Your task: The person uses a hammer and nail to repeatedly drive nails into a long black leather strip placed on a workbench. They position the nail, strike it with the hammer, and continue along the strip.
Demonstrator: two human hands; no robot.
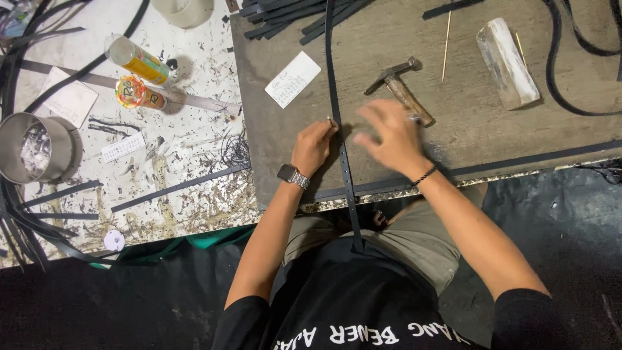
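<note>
A long black leather strap [337, 97] with punched holes runs from the far pile across the grey board and down into my lap. My left hand [313, 148] rests beside the strap's left edge and pinches a small metal piece against it. My right hand [389, 137] is blurred, hovering just right of the strap with fingers spread and nothing visible in it. A hammer [400, 87] with a worn wooden handle lies just beyond my right hand, its handle end partly hidden by my fingers.
A pile of black strips [291, 14] lies at the far edge. A white card [293, 79], a pale block [507, 60] and thin sticks [446, 40] rest on the board. On the stained white table to the left stand a metal tin [34, 149], two cans [137, 59] and a steel ruler [188, 100].
</note>
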